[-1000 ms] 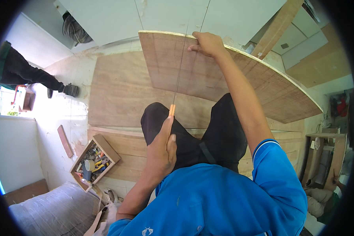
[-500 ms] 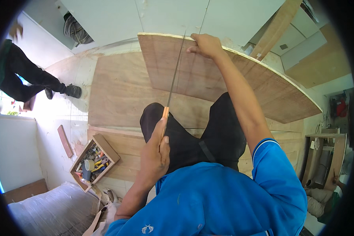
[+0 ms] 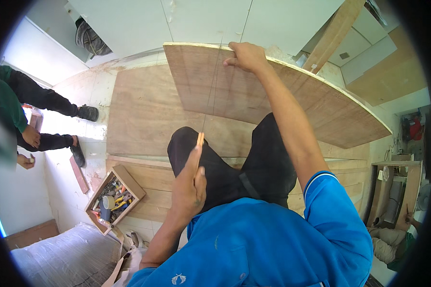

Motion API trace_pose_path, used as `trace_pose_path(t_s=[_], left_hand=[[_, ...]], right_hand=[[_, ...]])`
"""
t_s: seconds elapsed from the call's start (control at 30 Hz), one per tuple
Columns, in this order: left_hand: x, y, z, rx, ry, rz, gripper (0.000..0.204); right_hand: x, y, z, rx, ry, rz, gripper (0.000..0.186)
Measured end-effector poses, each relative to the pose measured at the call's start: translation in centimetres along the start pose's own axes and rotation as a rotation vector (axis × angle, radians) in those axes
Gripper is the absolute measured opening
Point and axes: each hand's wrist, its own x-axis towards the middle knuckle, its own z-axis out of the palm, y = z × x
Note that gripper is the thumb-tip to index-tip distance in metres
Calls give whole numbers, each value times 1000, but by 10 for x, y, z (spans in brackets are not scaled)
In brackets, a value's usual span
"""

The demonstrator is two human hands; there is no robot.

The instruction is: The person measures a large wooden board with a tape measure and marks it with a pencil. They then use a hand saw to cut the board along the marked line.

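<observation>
1. At far left, a second person [image 3: 19,115] in a green top and dark trousers is standing on the pale floor.
2. An open wooden tool box [image 3: 114,197] is lying on the floor, left of the worker's legs.
3. The left hand [image 3: 189,186] is rising in front of the dark trousers, fingers closed around a thin wooden-handled tool [image 3: 199,140] pointing upward.
4. The large brown plywood sheet [image 3: 254,91] is standing tilted before the knees.
5. The right hand [image 3: 246,56] is reaching forward with the arm extended, fingers gripping the sheet's top edge.
</observation>
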Motion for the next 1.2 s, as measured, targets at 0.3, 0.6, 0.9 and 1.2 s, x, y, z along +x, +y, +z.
trace_pose_path(t_s=[0.3, 0.6, 0.9, 1.2], left_hand=[[175, -26, 54, -148, 148, 14, 51], [37, 1, 24, -115, 60, -118, 45], [128, -3, 39, -131, 91, -216, 42], [-35, 5, 11, -91, 66, -98, 47]], right_hand=[[2, -9, -5, 4, -56, 29, 55], [4, -1, 6, -18, -30, 11, 57], [1, -17, -3, -9, 4, 11, 57], [-4, -4, 0, 8, -16, 7, 55]])
